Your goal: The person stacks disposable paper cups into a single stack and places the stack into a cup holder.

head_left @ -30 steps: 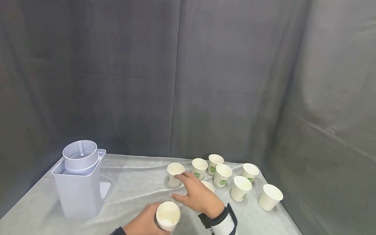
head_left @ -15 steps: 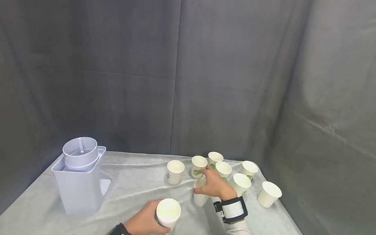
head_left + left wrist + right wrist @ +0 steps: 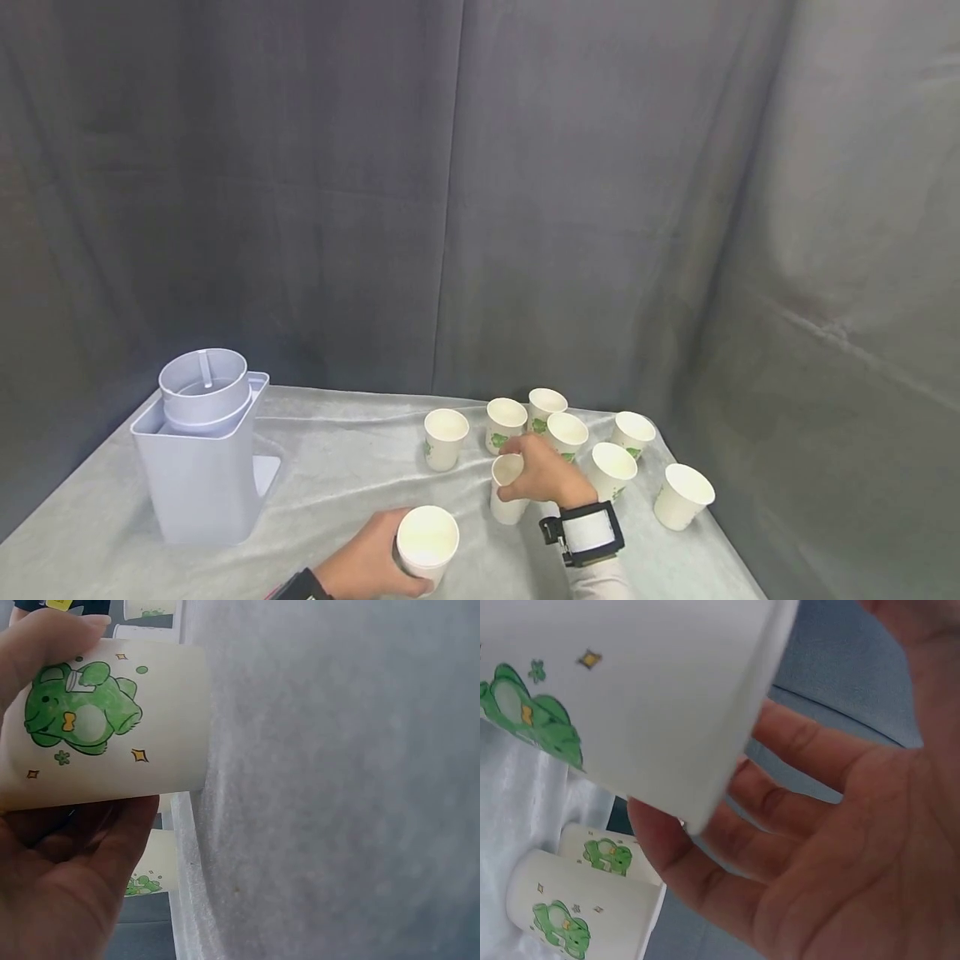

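Observation:
At the front centre, my left hand (image 3: 367,557) grips a white paper cup (image 3: 427,540), fingers and thumb round its side. The left wrist view shows a green cartoon animal printed on this cup (image 3: 169,720). Farther back to the right, my right hand (image 3: 551,475) has its thumb and fingers round the upper part of another upright paper cup (image 3: 506,507). Seen from the right wrist, the fingers (image 3: 712,892) curve behind the rim of that cup (image 3: 652,712), which bears the same green print. Both cups are open at the top; the one at my right hand is partly covered by it.
Several more paper cups stand behind and right of my right hand, among them one at the back (image 3: 446,440) and one at the far right (image 3: 683,497). A pale lavender square container (image 3: 197,492) with a round cup-like piece (image 3: 204,396) stands left. Grey curtains (image 3: 337,208) enclose the cloth-covered table.
My right hand has moved right from beside the back cup to a nearer cup, and its fingers have come in round the rim. My left hand keeps its cup in nearly the same place.

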`<state>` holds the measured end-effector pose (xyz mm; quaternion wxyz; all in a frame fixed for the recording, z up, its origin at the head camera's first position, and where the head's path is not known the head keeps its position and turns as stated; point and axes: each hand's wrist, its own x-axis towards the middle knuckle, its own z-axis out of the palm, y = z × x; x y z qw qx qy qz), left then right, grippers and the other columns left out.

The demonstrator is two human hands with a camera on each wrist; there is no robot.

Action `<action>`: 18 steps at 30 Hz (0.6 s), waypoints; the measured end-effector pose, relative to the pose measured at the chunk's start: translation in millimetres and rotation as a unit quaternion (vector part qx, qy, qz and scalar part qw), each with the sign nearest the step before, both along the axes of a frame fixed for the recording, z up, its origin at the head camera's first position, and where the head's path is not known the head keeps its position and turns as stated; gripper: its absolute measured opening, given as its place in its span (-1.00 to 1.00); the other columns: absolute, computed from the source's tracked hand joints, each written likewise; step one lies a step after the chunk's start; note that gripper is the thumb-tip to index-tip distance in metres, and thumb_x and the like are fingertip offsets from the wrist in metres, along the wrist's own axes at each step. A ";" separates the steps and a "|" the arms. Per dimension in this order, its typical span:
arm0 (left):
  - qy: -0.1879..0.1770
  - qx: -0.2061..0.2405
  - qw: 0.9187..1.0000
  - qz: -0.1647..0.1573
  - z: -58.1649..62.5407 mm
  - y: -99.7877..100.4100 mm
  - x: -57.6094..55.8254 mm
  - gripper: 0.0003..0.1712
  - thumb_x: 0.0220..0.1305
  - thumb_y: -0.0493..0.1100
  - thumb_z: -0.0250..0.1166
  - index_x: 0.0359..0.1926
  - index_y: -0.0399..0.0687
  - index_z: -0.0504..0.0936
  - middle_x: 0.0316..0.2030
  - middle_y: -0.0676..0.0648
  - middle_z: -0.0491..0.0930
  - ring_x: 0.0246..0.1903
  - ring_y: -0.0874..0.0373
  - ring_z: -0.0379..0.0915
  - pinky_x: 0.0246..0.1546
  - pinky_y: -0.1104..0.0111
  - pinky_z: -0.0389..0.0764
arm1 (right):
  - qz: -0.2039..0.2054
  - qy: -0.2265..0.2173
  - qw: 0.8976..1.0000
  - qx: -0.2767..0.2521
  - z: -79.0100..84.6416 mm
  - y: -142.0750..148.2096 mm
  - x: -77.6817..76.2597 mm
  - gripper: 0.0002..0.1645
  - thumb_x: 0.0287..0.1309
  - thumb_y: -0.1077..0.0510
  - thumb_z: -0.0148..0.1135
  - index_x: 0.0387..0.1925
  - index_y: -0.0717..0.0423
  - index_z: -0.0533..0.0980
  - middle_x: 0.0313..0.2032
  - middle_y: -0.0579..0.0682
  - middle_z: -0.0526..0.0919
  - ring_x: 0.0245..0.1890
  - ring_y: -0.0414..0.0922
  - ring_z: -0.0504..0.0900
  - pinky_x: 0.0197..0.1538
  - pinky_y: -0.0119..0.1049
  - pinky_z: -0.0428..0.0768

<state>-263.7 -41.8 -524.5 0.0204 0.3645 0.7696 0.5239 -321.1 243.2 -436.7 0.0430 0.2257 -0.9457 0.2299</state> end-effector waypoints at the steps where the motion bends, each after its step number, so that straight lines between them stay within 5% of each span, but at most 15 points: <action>1: -0.001 0.001 1.000 0.000 -0.6 -0.2 0.3 -0.26 -0.19 -0.15 0.67 0.12 -0.04 0.62 -0.08 0.09 0.71 -0.09 0.34 0.59 0.06 0.35 0.60 | 0.000 0.001 1.000 -0.002 -1.2 -0.5 -0.8 -0.36 -0.39 0.22 0.58 -0.10 0.33 0.65 -0.15 0.14 0.74 -0.16 -0.02 0.64 -0.13 -0.11 0.62; 12: -0.019 -0.007 1.000 -0.002 0.6 0.0 2.0 -0.25 -0.16 -0.12 0.66 0.14 -0.02 0.60 -0.05 0.11 0.70 -0.06 0.33 0.60 0.07 0.34 0.59 | 0.005 0.005 1.000 -0.010 -6.2 0.7 -5.9 -0.41 -0.37 0.23 0.56 -0.13 0.27 0.64 -0.17 0.09 0.72 -0.15 -0.06 0.61 -0.08 -0.09 0.60; 18: -0.016 -0.013 1.000 -0.003 2.1 -1.5 0.7 -0.25 -0.15 -0.11 0.65 0.15 -0.01 0.60 -0.05 0.11 0.70 -0.06 0.32 0.60 0.07 0.34 0.59 | 0.000 0.060 0.997 -0.038 0.3 -3.2 -3.3 -0.44 -0.33 0.19 0.56 -0.14 0.21 0.63 -0.16 0.03 0.67 -0.15 -0.07 0.58 -0.09 -0.14 0.58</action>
